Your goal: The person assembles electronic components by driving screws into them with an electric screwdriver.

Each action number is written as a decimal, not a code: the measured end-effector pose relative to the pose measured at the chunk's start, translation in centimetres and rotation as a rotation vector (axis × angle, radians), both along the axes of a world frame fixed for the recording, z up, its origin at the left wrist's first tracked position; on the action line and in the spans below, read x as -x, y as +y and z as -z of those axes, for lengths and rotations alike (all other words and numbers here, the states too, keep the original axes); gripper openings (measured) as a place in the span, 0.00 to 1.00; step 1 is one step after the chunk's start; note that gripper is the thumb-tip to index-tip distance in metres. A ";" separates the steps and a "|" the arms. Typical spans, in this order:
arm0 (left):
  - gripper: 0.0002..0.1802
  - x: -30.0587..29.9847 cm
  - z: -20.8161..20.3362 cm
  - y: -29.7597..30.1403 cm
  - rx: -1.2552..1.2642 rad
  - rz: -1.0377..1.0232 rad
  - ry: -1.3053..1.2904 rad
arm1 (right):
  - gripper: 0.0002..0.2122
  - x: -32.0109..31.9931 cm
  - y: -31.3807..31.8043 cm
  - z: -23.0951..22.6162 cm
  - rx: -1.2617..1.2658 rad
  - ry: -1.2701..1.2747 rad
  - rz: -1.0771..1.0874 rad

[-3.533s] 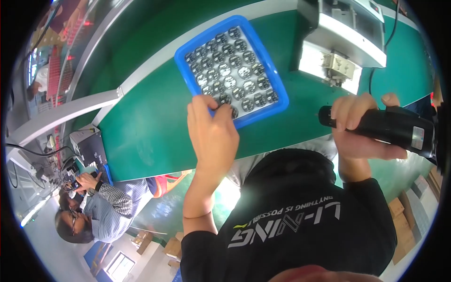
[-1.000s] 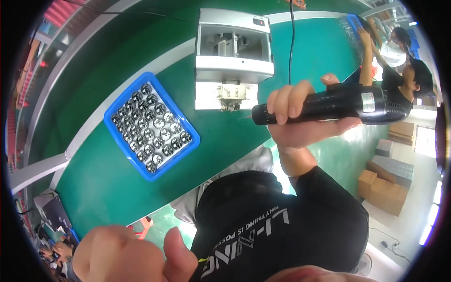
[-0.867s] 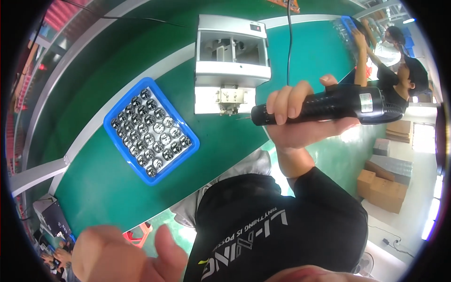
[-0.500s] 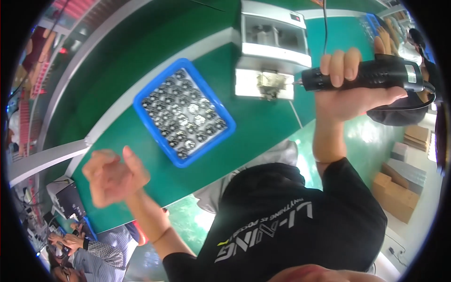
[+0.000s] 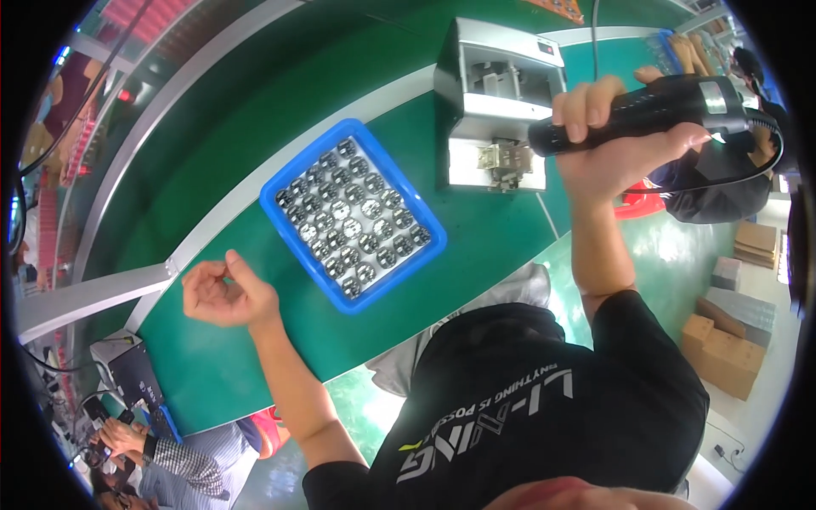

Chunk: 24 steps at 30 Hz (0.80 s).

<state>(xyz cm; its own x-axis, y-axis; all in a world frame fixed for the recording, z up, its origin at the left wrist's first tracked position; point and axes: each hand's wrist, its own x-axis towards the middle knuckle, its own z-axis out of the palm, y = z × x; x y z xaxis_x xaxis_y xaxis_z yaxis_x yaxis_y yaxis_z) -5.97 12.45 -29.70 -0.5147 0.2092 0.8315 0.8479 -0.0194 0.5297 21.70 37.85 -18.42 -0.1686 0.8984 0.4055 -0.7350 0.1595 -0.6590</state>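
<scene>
My right hand (image 5: 599, 136) is wrapped round a black electric screwdriver (image 5: 646, 112), held level with its cable trailing off to the right. The screwdriver's nose is beside a white and grey bench machine (image 5: 506, 76), close to the metal fixture (image 5: 508, 163) at its front; from here I cannot tell whether they touch. Over the green table at the left is my left hand (image 5: 229, 293), its fingers curled in and its thumb raised; whatever lies inside them, if anything, is hidden. Between the hands a blue tray (image 5: 280, 234) holds several shiny round metal parts (image 5: 353, 227).
A pale metal frame bar (image 5: 93, 293) crosses at the left above the green table (image 5: 476, 234). Co-workers' hands show at the lower left (image 5: 123, 438) and upper right (image 5: 688, 55). Cardboard boxes (image 5: 722, 357) stand on the floor at right.
My right hand has moved the screwdriver a little left and away from me, toward the machine. My left hand has shifted slightly away from me and is less blurred. The whole view has shifted.
</scene>
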 end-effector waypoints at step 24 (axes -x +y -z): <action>0.21 0.7 0.5 -0.4 0.074 -0.035 -0.155 | 0.44 0.3 0.0 -1.8 -0.107 -0.255 0.048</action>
<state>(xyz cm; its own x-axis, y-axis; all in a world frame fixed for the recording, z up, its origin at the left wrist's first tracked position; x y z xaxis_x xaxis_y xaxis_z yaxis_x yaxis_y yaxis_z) -6.69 12.01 -30.18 -0.6438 0.2467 0.7243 0.7553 0.0532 0.6532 21.37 37.88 -16.58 -0.2357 0.8620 0.4488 -0.5373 0.2692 -0.7993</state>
